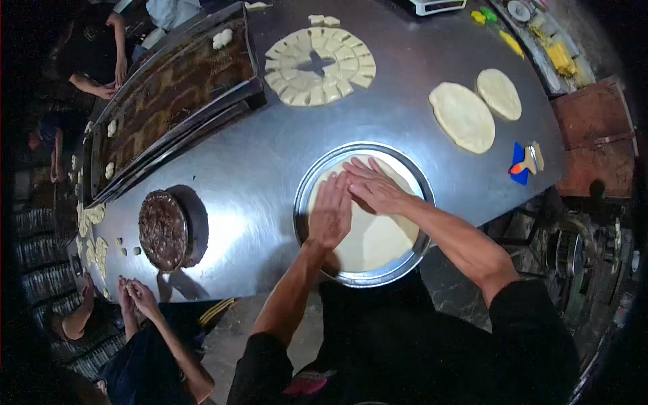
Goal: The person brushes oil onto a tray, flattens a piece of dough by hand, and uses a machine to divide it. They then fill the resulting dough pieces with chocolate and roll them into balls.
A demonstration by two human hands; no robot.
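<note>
A pale sheet of dough (371,239) lies in a round metal pan (364,280) at the table's near edge. Both my hands press flat on the dough's upper part. My left hand (331,210) points away from me with its fingers stretched out. Beside it, my right hand (378,189) slants in from the right, its fingers also extended and touching the left fingertips. Neither hand grasps anything. The dough nearly fills the pan floor, and the part beneath my palms is hidden.
Dough cut into a ring of pieces (320,67) lies at the back. Two dough rounds (462,118) and a brush (530,160) are at right. At left stand a dark-filled round pan (163,229) and a large baking tray (175,88). A co-worker's hands (135,297) are at lower left.
</note>
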